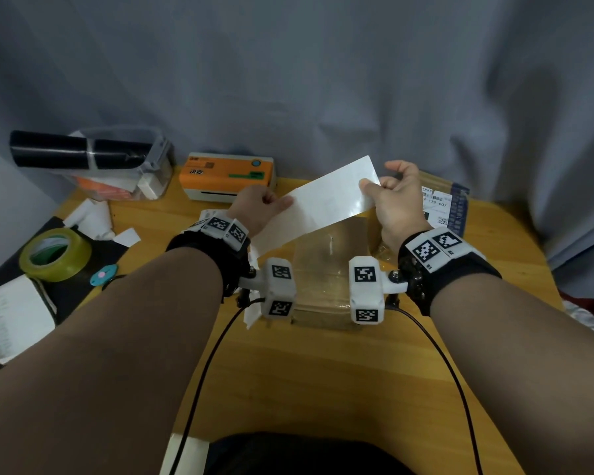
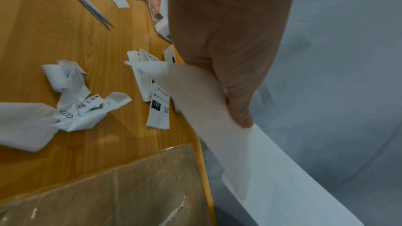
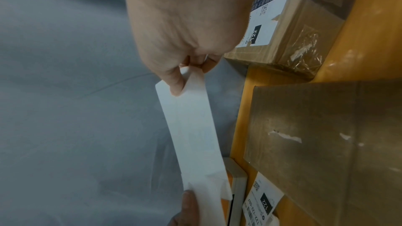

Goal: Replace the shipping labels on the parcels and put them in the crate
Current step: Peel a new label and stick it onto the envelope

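label sheet [image 1: 326, 205], a long glossy white strip with rounded corners and a blank back, is stretched in the air between both hands above the table [image 1: 323, 371]. the left hand [image 1: 258, 209] pinches its near-left end between thumb and fingers, and the right hand [image 1: 396, 200] pinches the far-right end, thumb on top; in the right wrist view that end shows two thin layers parting at the fingertips.

directly below lies a flat cardboard parcel [image 1: 326, 265], brown, wrapped in shiny clear tape, its top bearing small white paper scraps. a second, boxier parcel [image 3: 300, 28], also taped, sits beyond the right hand with a printed white label reading 122 on its top. a loose printed label [image 2: 159, 107] lies flat on the smooth yellow wood near the first parcel's corner, beside crumpled label scraps [image 2: 80, 109].

at the table's back edge stands an orange-and-white label printer [image 1: 230, 178]. to the left are a clear plastic bin [image 1: 131, 166] with dark rolls on top, a roll of yellowish translucent tape [image 1: 54, 255], and metal scissors [image 2: 89, 4].
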Motion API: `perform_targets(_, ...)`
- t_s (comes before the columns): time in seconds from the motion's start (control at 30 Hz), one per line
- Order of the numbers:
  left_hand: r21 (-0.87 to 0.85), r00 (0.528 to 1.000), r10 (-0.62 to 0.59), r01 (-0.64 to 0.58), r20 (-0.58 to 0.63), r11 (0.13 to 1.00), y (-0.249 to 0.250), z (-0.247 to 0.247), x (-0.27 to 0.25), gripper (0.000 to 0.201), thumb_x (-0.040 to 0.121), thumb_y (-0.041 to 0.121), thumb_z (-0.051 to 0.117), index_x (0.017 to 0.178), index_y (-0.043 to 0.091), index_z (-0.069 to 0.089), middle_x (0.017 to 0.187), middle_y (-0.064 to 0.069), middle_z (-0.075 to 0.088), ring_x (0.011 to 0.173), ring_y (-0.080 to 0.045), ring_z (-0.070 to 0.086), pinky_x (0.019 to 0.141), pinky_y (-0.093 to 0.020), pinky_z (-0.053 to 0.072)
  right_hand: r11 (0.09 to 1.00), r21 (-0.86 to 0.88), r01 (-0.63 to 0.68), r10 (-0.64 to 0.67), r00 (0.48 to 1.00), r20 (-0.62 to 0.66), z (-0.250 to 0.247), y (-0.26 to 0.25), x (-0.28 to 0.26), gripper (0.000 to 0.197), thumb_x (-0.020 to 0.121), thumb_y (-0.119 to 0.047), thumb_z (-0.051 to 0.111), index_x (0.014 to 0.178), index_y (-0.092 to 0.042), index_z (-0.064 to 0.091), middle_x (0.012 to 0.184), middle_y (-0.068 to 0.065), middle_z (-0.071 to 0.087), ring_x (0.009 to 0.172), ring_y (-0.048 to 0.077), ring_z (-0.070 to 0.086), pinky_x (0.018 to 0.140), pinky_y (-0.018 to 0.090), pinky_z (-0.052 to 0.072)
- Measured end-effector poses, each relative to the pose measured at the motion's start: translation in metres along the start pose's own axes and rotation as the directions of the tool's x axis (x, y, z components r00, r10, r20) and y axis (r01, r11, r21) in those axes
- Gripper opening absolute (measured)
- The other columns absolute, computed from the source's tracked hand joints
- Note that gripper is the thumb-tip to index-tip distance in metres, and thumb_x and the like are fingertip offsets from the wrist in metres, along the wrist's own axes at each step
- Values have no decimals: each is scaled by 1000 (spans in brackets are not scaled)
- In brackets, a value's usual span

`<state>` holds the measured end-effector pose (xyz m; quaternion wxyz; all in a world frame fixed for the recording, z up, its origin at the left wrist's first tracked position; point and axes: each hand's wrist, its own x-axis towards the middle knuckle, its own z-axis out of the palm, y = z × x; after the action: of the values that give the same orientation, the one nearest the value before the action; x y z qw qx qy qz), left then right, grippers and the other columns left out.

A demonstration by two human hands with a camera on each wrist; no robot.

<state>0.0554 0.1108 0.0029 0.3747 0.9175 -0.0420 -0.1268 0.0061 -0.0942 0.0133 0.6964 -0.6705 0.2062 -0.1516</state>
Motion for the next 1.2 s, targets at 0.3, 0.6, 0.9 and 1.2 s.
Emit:
perform_targets(0.3,25,996,-63,65,-69,998,1,4,-1,31,92,35,56,71,16,43,67,2,44,61,-10,41,54,-22,30,1000,-22,-8,7,999,-32,0,5,2,36,86,-3,64,107,-22,42,74,-1,61,64,11,62,67,26,52)
perform_targets(0.6,-110,1000,-3,1,-22,994,8,6,0,23,90,30,60,104,12,59,96,-2,57,87,-17,51,66,-23,41,965,-253,74,-23,980,199,-17,-5,6,34,88,-5,52,82,-33,70,111,1,66,107,22,60,99,42,47)
perform_targets(0.9,-204,989,-147,145,8,968,28,7,0,18,95,16,41,82,12,52,78,-4,48,83,-22,46,70,-30,38,970,-242,36,16,977,212,-12,-9,2,19,93,-18,54,89,-23,72,99,-4,69,105,17,59,103,39,44)
perform_targets(1.2,-179,997,-77,74,-12,981,25,3,-8,35,93,44,49,78,13,57,67,-3,50,62,-15,46,57,-26,38,987,-147,60,-29,978,207,-14,-8,8,24,85,-5,63,94,-25,72,106,0,69,98,19,63,92,31,51)
